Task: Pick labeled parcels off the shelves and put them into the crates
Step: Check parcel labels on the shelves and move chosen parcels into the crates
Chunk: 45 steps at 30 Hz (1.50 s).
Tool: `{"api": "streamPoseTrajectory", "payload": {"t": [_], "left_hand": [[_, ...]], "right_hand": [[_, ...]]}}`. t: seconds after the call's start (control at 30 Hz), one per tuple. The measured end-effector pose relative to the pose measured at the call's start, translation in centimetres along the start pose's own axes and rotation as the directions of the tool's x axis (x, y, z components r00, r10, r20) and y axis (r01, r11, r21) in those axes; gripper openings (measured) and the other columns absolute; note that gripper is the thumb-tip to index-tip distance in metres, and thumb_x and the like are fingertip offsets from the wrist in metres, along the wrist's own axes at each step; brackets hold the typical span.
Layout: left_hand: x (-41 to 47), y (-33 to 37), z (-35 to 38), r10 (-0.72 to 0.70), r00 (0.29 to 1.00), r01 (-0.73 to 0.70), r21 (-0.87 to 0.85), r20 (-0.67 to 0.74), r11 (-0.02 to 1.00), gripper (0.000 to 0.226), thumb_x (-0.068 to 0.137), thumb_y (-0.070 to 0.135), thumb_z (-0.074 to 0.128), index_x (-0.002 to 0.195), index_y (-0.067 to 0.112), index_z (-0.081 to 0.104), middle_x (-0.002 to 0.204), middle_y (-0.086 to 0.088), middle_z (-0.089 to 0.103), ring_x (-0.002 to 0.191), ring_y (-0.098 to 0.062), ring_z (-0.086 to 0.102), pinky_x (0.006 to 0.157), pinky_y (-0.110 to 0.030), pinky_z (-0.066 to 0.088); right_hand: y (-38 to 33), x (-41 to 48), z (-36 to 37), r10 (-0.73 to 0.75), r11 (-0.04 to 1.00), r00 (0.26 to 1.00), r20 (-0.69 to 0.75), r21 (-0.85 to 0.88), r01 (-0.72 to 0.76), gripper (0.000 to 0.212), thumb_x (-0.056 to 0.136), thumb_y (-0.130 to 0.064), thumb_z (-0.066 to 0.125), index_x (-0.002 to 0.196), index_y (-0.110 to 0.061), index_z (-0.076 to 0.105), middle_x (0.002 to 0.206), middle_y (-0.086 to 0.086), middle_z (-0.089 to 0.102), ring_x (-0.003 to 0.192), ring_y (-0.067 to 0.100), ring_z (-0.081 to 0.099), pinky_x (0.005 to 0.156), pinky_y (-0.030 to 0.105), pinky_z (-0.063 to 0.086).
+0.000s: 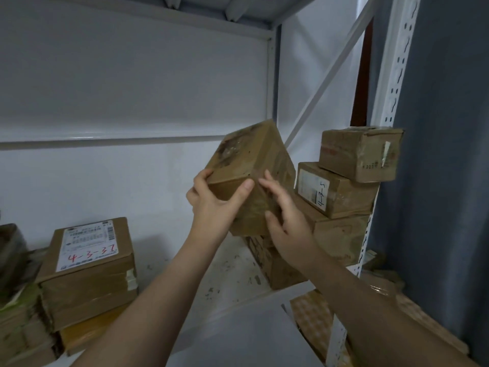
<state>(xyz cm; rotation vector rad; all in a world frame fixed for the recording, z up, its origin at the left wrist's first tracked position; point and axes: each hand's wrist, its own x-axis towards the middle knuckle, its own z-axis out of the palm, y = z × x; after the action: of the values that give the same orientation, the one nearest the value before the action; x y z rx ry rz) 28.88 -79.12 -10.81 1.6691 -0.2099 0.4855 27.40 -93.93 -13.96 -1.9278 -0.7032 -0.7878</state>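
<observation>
Head view. The held parcel [251,168] is a plain brown carton, tilted with one corner uppermost and carried in the air above the shelf [232,274], clear of every other carton.

The left hand [214,205] grips the parcel's lower left corner: the thumb lies across the near face and the fingers wrap round the left edge. The right hand [285,221] grips the parcel's lower right side, with the fingers spread up the face and the thumb below. Both hands are closed on the carton. Judged from the tilt, the parcel is being turned so that its faces can be checked for a label.

Just right of the held parcel stands a stack against the post [397,75]. It includes the 4-3-5 parcel [336,192] and, above it, the top parcel [362,154]. Well to the lower left of the held parcel lies the 4-3-37 parcel [90,250], label up, on top of other cartons.

Limits of the view:
- No label shows on the faces of the held parcel that can be seen. The far and under faces are hidden.
- The lower cartons of the right stack are partly covered by the right hand and forearm.
- The objects at the left edge are cut off and blurred.
- The crates are not in view, so the route to them cannot be judged.
</observation>
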Motion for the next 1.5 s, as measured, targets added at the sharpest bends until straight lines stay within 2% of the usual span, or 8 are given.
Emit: {"api": "streamPoseTrajectory", "payload": {"t": [0.2, 0.43, 0.7, 0.83, 0.97, 1.13, 1.27, 1.5], "left_hand": [[0.0, 0.2, -1.8, -0.031, 0.999, 0.028, -0.081, -0.037, 0.996, 0.095, 0.054, 0.064, 0.064, 0.134, 0.033, 0.023, 0.137, -0.004, 0.022, 0.111, -0.015, 0.04, 0.057, 0.0, 0.035], [-0.1, -0.6, -2.8, 0.052, 0.99, -0.052, 0.003, -0.129, 0.999, 0.085, 0.066, 0.049, 0.078, 0.131, 0.031, 0.027, 0.131, 0.002, 0.021, 0.111, -0.011, 0.037, 0.075, -0.006, 0.031], [-0.6, -3.8, -4.6, 0.454, 0.891, -0.413, 0.365, -0.03, 0.834, 0.125, 0.054, 0.048, 0.087, 0.146, 0.034, 0.004, 0.141, -0.006, 0.012, 0.132, -0.015, 0.026, 0.109, -0.022, 0.027], [-1.8, -3.8, -5.4, 0.356, 0.932, -0.346, 0.138, -0.062, 0.928, 0.069, 0.089, 0.044, 0.05, 0.147, 0.025, 0.018, 0.119, 0.014, 0.032, 0.113, 0.02, 0.034, 0.098, -0.005, 0.029], [-2.6, -3.2, -6.1, 0.262, 0.957, -0.251, 0.096, -0.123, 0.963, 0.032, 0.098, 0.028, 0.043, 0.129, 0.028, 0.051, 0.107, 0.01, 0.042, 0.098, 0.016, 0.044, 0.09, -0.003, 0.036], [-4.2, -4.8, -5.9, 0.414, 0.91, -0.399, 0.261, -0.001, 0.879, 0.025, 0.1, 0.03, 0.039, 0.115, 0.036, 0.058, 0.13, 0.016, 0.049, 0.121, -0.002, 0.04, 0.1, -0.009, 0.029], [-4.4, -5.9, -6.4, 0.399, 0.917, -0.392, 0.21, 0.013, 0.895, 0.025, 0.092, 0.023, 0.057, 0.107, 0.043, 0.056, 0.121, 0.018, 0.058, 0.115, -0.008, 0.052, 0.095, -0.041, 0.048], [-4.3, -5.2, -8.3, 0.478, 0.876, -0.475, 0.303, 0.07, 0.826, 0.024, 0.092, 0.038, 0.051, 0.114, 0.032, 0.055, 0.117, 0.018, 0.053, 0.114, -0.008, 0.049, 0.096, -0.036, 0.045]], "right_hand": [[-1.4, 0.3, 1.5, -0.047, 0.996, 0.99, 0.135, -0.073, 0.058, 0.074, 0.091, 0.0, 0.043, 0.138, -0.053, 0.022, 0.152, -0.032, 0.008, 0.148, 0.009, -0.001, 0.117, 0.058, 0.008], [-2.3, 0.9, 1.3, 0.08, 0.977, 0.993, 0.088, 0.19, -0.096, 0.045, 0.096, -0.003, 0.05, 0.132, -0.029, 0.049, 0.147, -0.012, 0.042, 0.139, 0.004, 0.034, 0.115, 0.033, 0.031], [-3.7, 2.2, 1.6, 0.483, 0.68, 0.873, 0.065, 0.601, -0.421, 0.045, 0.094, -0.023, 0.057, 0.137, -0.024, 0.041, 0.12, 0.002, 0.063, 0.109, 0.019, 0.064, 0.086, 0.04, 0.057], [-2.6, 1.5, 2.8, 0.464, 0.782, 0.886, 0.011, 0.465, -0.416, 0.044, 0.091, -0.011, 0.062, 0.123, -0.033, 0.042, 0.119, -0.011, 0.057, 0.096, 0.007, 0.067, 0.083, 0.036, 0.058], [-1.8, 0.3, 4.1, 0.467, 0.769, 0.884, 0.004, 0.492, -0.408, 0.058, 0.09, 0.003, 0.059, 0.133, -0.027, 0.036, 0.12, -0.008, 0.06, 0.104, 0.009, 0.065, 0.086, 0.027, 0.055], [-3.2, 0.1, 5.6, 0.596, 0.749, 0.802, 0.023, 0.343, -0.567, 0.129, 0.051, -0.071, 0.073, 0.152, -0.037, 0.002, 0.158, -0.006, 0.015, 0.139, 0.019, 0.031, 0.108, 0.037, 0.033], [-4.8, 0.1, 5.7, 0.629, 0.75, 0.777, -0.026, 0.282, -0.598, 0.127, 0.049, -0.066, 0.065, 0.148, -0.044, -0.011, 0.159, -0.007, -0.003, 0.144, 0.021, 0.017, 0.104, 0.04, 0.028], [-3.7, 0.4, 7.1, 0.648, 0.684, 0.759, -0.067, 0.49, -0.541, 0.114, 0.055, -0.058, 0.083, 0.146, -0.051, 0.015, 0.149, -0.002, 0.035, 0.128, 0.024, 0.045, 0.101, 0.048, 0.043]]}}
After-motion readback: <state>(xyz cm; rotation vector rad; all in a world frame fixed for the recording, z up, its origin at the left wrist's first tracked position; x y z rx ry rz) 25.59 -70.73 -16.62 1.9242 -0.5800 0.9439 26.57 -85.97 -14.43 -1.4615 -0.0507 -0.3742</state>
